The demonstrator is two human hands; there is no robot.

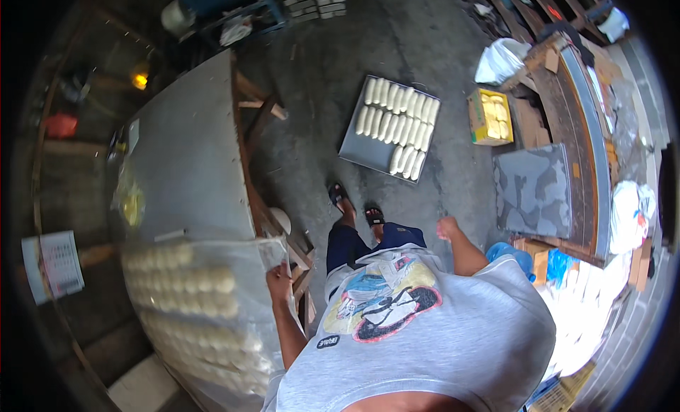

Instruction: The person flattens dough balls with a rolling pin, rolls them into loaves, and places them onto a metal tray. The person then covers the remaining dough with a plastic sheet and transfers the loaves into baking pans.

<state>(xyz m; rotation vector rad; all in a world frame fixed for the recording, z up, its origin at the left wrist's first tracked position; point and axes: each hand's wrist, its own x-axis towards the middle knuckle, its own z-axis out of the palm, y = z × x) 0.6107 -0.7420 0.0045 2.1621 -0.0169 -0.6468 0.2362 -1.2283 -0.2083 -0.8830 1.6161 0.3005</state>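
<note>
At the front corner of the grey-topped table [191, 150], my left hand [278, 278] is closed on the edge of a clear plastic sheet [255, 263]. Under that sheet lie several rows of pale, rounded dough pieces [205, 280], blurred by the plastic. My right hand [447, 228] hangs out to the right above the floor, fingers curled in, with nothing visible in it. Ahead of my feet, a dark metal tray [366, 148] rests on the floor. It carries several long, pale dough rolls [394, 125] in three rows, the nearest row shorter.
To the right of the tray stands a yellow box [490, 117] with yellow blocks in it. A mottled grey panel [533, 189] lies beside a wooden bench [584, 157]. A blue water bottle [511, 257] is near my right elbow. Wooden table legs [258, 121] jut out at left.
</note>
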